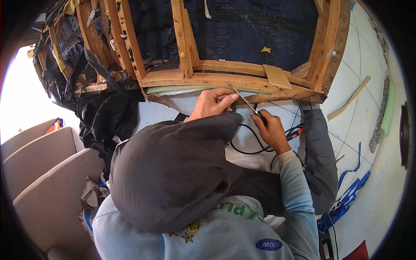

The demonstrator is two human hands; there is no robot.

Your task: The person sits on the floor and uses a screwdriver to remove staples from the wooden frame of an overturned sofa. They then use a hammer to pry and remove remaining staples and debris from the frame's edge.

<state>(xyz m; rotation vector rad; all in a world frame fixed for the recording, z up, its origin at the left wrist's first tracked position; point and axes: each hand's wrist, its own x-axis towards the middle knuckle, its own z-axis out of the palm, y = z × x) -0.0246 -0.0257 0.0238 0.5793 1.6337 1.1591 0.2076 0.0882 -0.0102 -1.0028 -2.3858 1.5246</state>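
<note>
My left hand (213, 102) is closed at the lower rail of an upturned wooden furniture frame (164, 79), its thumb beside a metal tool tip; what its fingers grip I cannot make out. My right hand (268, 128) grips the dark handle of a long, thin metal tool (246, 102), angled up to the left toward that rail. A pale green padded strip (167, 89) and a torn brown strip (286, 94) run along the rail's edge. A loose wooden block (277, 76) lies on the rail. Springs and dark fabric (255, 30) fill the frame.
Torn black fabric (108, 112) hangs at the left, above beige cushion-like panels (43, 182). Black cable (242, 149) and a red-black tool (294, 133) lie under my hands. Blue straps (351, 195), a yellow strip (349, 97) and foam strips (381, 112) lie on the tiled floor (346, 138).
</note>
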